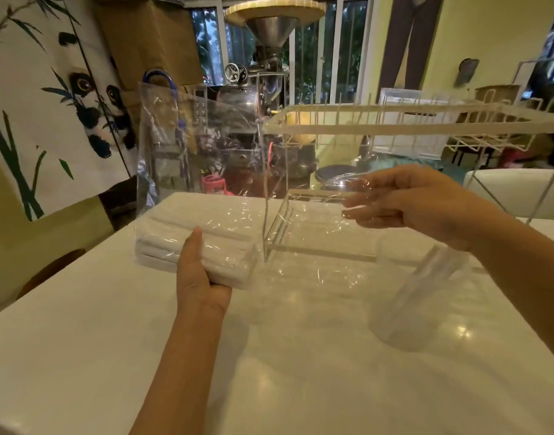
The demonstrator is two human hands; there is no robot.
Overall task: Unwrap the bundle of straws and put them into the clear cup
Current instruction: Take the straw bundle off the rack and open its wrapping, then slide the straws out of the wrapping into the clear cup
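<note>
A bundle of white paper-wrapped straws (162,243) lies on the white table, partly under a sheet of clear plastic wrap (206,152). My left hand (199,277) presses down on the bundle's near right end and grips it. The wrap stands up behind the bundle and stretches to the right, where my right hand (410,202) pinches its edge, lifted above the table. The clear cup (417,293) stands on the table below my right forearm, tilted in the wide view and nearly see-through.
A clear acrylic stand (319,249) sits in the middle of the white table (112,356), behind the wrap. A white wire rack (426,120) hangs over the far right. A metal machine (269,73) and a panda cloth (65,89) stand beyond the table's far edge.
</note>
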